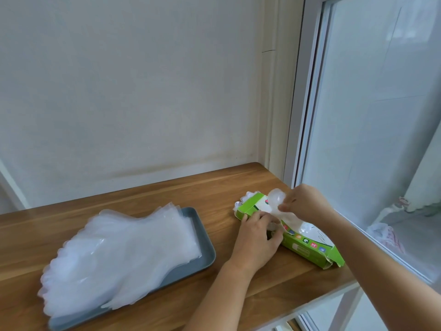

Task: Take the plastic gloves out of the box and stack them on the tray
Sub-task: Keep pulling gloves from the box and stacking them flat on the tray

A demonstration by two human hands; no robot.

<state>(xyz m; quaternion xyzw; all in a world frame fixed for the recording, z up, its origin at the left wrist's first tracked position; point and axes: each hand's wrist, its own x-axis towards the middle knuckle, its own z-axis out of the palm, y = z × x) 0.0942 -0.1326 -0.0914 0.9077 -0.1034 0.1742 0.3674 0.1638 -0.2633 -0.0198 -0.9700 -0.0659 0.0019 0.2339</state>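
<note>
1. Warm wood-grain worktop [214,187] fills the lower part of the frame, set against a plain cream wall [143,91]. A white-framed window [370,115] runs down the right side.
2. At lower left lies a grey-blue tray [205,244], flat, with rounded corners and a low rim.
3. A stack of plastic gloves [124,247] covers most of the tray. They are thin, translucent, milky and glossy, with scalloped edges, and their finger ends hang over the tray's near-left edge.
4. Right of centre a green cardboard box [307,247] lies flat on the worktop, well apart from the tray. It is long and creased, with its end flaps open and more white film showing at its far end.
5. The left hand [255,237] rests on the box, its fingers [261,217] curled over the top beside the opening and holding it down.
6. The right hand [305,201] hovers over the box. Its fingers [286,206] are closed in a pinch on one glove [276,199], which rises crumpled and puffed out of the opening.
</note>
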